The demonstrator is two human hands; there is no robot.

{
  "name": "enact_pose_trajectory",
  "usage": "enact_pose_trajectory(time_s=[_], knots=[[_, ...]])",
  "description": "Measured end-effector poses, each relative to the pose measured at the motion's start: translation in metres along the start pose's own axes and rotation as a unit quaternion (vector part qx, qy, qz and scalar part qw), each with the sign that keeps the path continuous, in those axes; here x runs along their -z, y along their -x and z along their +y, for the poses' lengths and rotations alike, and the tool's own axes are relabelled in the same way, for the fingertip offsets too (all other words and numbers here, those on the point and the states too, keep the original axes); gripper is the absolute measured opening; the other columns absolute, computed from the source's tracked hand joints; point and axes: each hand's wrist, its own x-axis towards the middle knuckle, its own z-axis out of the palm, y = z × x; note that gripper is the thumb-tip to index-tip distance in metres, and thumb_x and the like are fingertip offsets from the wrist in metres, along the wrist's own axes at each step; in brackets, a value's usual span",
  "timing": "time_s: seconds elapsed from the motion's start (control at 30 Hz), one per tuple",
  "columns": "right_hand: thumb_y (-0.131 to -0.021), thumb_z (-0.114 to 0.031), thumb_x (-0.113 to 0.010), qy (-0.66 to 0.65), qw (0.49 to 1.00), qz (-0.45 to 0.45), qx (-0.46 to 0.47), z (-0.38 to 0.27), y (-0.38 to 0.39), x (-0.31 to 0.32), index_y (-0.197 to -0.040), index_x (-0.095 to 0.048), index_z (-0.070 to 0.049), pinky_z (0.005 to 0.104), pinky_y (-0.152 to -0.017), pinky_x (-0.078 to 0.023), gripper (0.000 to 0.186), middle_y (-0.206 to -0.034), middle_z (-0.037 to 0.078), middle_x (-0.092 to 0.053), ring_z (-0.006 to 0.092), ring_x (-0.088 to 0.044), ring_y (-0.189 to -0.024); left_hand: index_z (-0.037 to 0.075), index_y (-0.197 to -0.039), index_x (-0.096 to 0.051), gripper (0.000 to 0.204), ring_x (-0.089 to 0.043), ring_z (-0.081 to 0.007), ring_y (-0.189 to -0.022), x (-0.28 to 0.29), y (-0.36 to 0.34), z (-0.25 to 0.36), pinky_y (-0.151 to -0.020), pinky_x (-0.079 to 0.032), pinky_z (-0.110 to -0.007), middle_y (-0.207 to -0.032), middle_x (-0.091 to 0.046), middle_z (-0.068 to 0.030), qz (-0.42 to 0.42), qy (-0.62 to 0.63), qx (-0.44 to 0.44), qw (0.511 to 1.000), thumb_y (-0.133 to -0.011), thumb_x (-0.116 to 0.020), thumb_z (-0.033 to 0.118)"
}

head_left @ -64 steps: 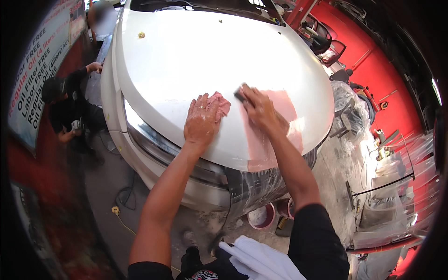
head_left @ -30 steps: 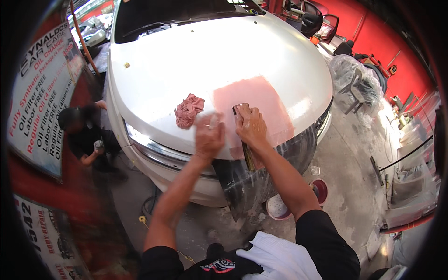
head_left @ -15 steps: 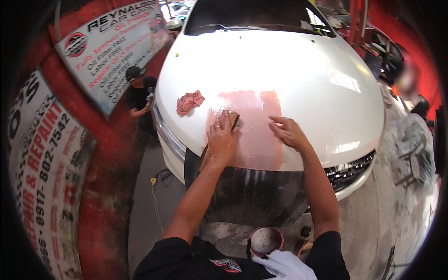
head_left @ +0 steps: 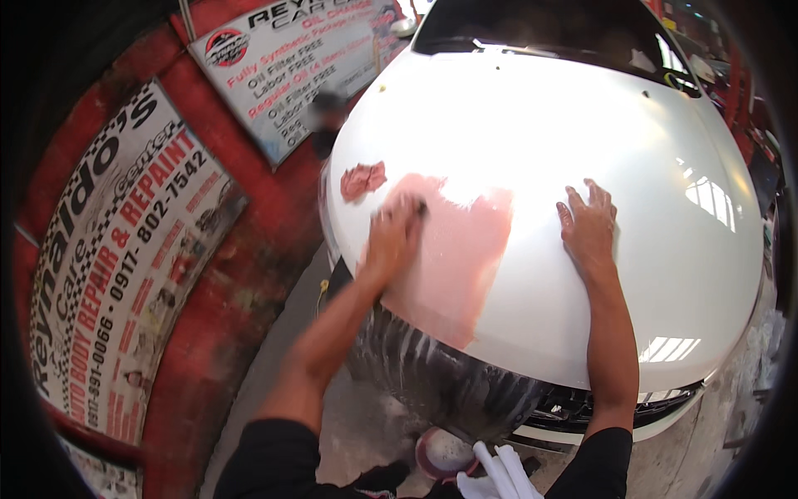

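Note:
A pink patch (head_left: 461, 258) of filler or primer, wet-looking, covers the front of a white car hood (head_left: 673, 274). At its left edge my left hand (head_left: 393, 241) is closed over a dark sanding block (head_left: 421, 209); motion smears the fingers, and most of the block is hidden beneath them. My right hand (head_left: 591, 224) rests on bare white paint to the right of the patch, fingers spread, holding nothing. A crumpled reddish-pink cloth (head_left: 363, 180) lies on the hood just beyond my left hand.
A dark, wet-streaked panel (head_left: 440, 382) covers part of the car's front below the hood. On the floor stands a bucket (head_left: 440, 457) of cloudy liquid, near a white towel (head_left: 503, 474) hanging at my body. Another person (head_left: 327, 125) is beyond the car's left side.
My right hand has moved right, off the patch's edge onto white paint, and spread its fingers. My left hand still grips the block on the patch's left side. The view has turned.

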Motion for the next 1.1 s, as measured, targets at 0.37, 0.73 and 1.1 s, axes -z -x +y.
enact_pose_trajectory(time_s=[0.37, 0.73, 1.1], knots=[[-0.099, -0.032, -0.075, -0.087, 0.995, 0.000, 0.047, 0.004, 0.004, -0.008, -0.133, -0.076, -0.011, 0.0519, -0.116, -0.042, 0.039, -0.157, 0.020, -0.054, 0.0367, -0.049, -0.142, 0.004, -0.158, -0.052, 0.062, -0.058, -0.0508, -0.127, -0.002, 0.077, 0.076, -0.118, -0.038, -0.056, -0.150, -0.062, -0.0267, -0.030, 0.097, -0.103, 0.990, -0.102, -0.066, 0.025], [-0.097, -0.032, -0.077, -0.084, 0.992, -0.032, 0.085, -0.001, 0.016, -0.019, -0.129, -0.077, -0.012, 0.0533, -0.115, -0.042, 0.038, -0.155, 0.021, -0.055, 0.0387, -0.049, -0.142, 0.007, -0.156, -0.056, 0.058, -0.061, -0.0424, -0.117, -0.012, 0.080, 0.129, -0.109, -0.044, -0.052, -0.148, -0.066, -0.0160, 0.015, 0.051, 0.031, 0.998, -0.101, -0.067, 0.020], [-0.099, -0.033, -0.074, -0.076, 0.992, -0.071, 0.076, 0.000, 0.018, -0.009, -0.131, -0.077, -0.011, 0.0521, -0.121, -0.037, 0.039, -0.154, 0.022, -0.056, 0.0388, -0.048, -0.143, 0.003, -0.151, -0.059, 0.053, -0.064, -0.0430, -0.120, -0.008, 0.066, 0.134, -0.113, -0.042, -0.050, -0.149, -0.065, -0.0167, -0.004, 0.071, -0.055, 0.996, -0.104, -0.063, 0.026]])
